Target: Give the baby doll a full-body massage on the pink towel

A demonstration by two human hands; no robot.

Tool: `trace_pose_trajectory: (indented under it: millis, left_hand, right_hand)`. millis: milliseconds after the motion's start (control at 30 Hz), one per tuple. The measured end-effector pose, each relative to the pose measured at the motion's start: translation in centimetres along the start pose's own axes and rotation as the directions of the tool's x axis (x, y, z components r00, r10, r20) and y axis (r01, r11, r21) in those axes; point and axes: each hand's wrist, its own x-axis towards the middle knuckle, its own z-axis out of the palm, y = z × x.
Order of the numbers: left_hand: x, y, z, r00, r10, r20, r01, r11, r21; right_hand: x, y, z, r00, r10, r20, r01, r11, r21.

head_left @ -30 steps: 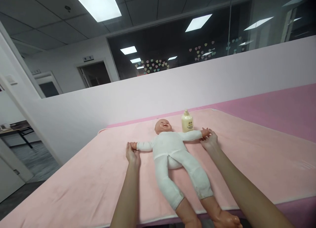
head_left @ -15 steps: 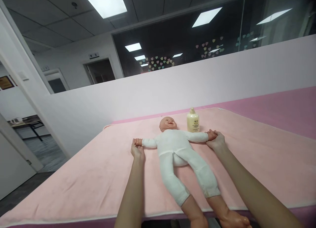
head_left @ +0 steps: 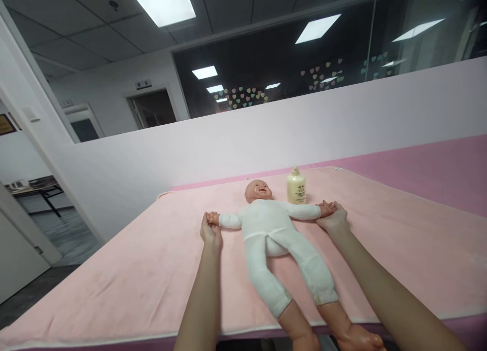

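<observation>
A baby doll (head_left: 268,221) with a white cloth body lies on its back on a pink blanket (head_left: 160,270), its arms spread wide and its feet at the near edge. My left hand (head_left: 210,231) is closed on the doll's hand at the left. At the right, my right hand (head_left: 334,220) lies under the doll's other hand, with the thumb and fingers against it. Beside the doll's head stands a pale yellow pump bottle (head_left: 296,186), upright.
A white wall (head_left: 243,143) with a dark window above it rises behind the blanket. Pink padding (head_left: 437,163) runs along the back right. At the far left are a doorway and a dark table (head_left: 45,191) with papers.
The fingers of my right hand have loosened slightly around the doll's hand. My left hand keeps its place, and the camera view has shifted a little.
</observation>
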Motion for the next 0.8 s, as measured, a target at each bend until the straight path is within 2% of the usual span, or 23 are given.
trace_pose_trajectory:
  millis: [100, 267, 467, 800]
  left_hand:
    - [0.0, 0.0, -0.1, 1.0, -0.019, -0.006, 0.018, 1.0, -0.023]
    - [0.3, -0.1, -0.4, 0.999, 0.013, 0.036, -0.013, 1.0, 0.003]
    - [0.4, -0.1, -0.6, 0.994, 0.037, 0.1, -0.045, 0.996, 0.077]
    - [0.5, -0.2, -0.6, 0.994, 0.048, 0.1, -0.056, 0.995, 0.084]
  right_hand:
    - [-0.1, 0.0, 0.3, 0.992, 0.088, -0.085, -0.088, 0.996, 0.011]
    - [-0.1, 0.1, 1.0, 0.982, 0.136, -0.132, -0.155, 0.978, -0.14]
    - [0.3, 0.3, 0.9, 0.985, 0.139, -0.103, -0.159, 0.964, -0.215]
    - [-1.1, -0.2, 1.4, 0.99, 0.122, -0.071, -0.133, 0.976, -0.17]
